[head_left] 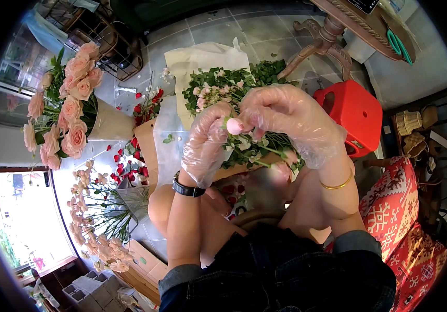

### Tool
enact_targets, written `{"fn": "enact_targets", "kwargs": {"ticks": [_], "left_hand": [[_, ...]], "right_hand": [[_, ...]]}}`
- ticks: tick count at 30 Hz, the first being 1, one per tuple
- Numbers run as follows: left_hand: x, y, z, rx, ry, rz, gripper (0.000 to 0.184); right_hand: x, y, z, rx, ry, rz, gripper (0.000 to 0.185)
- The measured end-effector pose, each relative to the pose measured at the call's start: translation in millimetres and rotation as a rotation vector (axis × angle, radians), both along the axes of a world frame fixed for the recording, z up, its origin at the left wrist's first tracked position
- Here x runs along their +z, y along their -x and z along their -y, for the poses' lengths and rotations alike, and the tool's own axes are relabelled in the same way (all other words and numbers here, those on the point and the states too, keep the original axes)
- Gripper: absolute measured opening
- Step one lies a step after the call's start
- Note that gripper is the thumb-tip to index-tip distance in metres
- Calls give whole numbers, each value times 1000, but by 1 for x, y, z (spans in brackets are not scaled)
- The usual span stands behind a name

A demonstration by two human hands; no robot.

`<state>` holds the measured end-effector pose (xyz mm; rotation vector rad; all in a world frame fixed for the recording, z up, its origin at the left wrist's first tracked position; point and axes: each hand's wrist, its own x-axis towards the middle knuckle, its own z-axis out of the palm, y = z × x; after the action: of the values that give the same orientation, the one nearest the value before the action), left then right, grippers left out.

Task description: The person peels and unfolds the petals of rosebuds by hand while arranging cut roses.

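Both hands wear clear plastic gloves and meet over my lap. My left hand (205,143) is closed, its fingertips pinching a small pink rose (235,126) near its green base. From the other side, my right hand (294,117) has curled fingers against the tip of the bloom; what is between them is partly hidden. Below the right hand, green stems and a paler pink bloom (289,156) show. Just beyond my hands lies a leafy bunch of small pink roses (215,95) on paper.
Vases of pink roses (72,112) stand at the left, with red petals (143,106) scattered on the floor. A red plastic stool (356,117), a wooden pedestal table (333,31) with green-handled scissors (398,46), and a patterned red chair (395,213) are at the right.
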<state>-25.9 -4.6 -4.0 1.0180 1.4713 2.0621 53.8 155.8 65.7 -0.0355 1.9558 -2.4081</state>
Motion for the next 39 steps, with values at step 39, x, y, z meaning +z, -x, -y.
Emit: {"fn": "enact_targets", "kwargs": {"ticks": [39], "left_hand": [[10, 1, 2, -52, -164, 284, 23]], "right_hand": [[-10, 0, 4, 5, 118, -48, 26]]}}
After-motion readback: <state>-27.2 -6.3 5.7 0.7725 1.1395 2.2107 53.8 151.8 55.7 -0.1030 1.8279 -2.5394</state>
